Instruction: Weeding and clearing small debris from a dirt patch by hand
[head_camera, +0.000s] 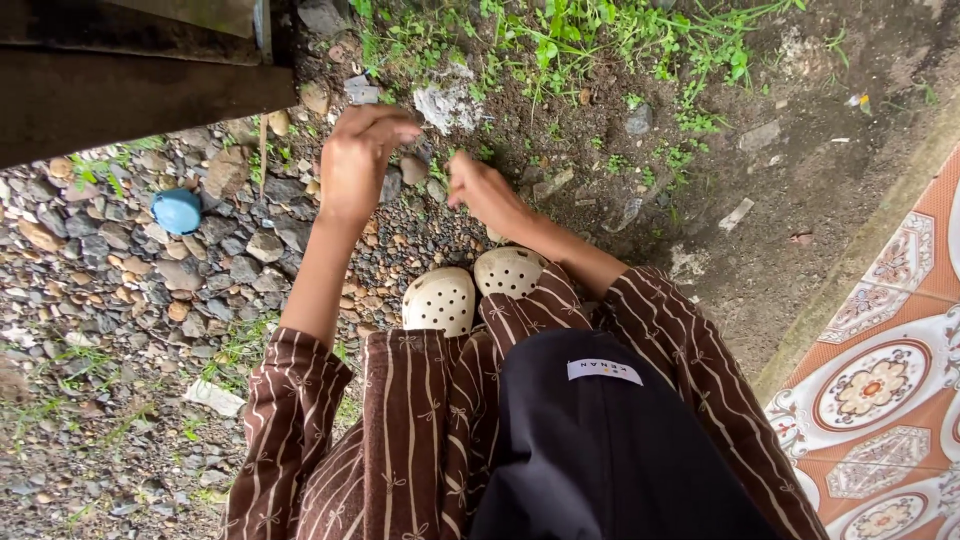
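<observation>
Head view looks straight down on a person crouched over gravel and dirt, both arms stretched forward from brown striped sleeves (300, 420). On the person's own left, the left hand (358, 165) is raised above the stones with the wrist bent and the fingers drawn together, curled toward the thumb as if pinching; whether anything small sits between the fingertips cannot be told. Beside it, the right hand (483, 190) is likewise closed, fingers bunched and pointing down toward the ground, and again no held thing can be made out. Between the two hands and just under them lie small grey and tan pebbles (410, 170), the nearest things to either hand. Beyond the fingertips a pale, rough chunk of stone (447, 103) rests at the edge of a patch of green weeds (560, 45). Well off to the far side of the left hand sits a round blue cap (177, 210) among the bigger stones. Nearer the body than both hands, two cream perforated clogs (470, 285) stand side by side on the gravel, toes pointing toward the hands. A dark cloth (600, 450) covers the lap. Outward of the right forearm, past bare soil, runs a patterned orange and white tiled floor (880, 390).
</observation>
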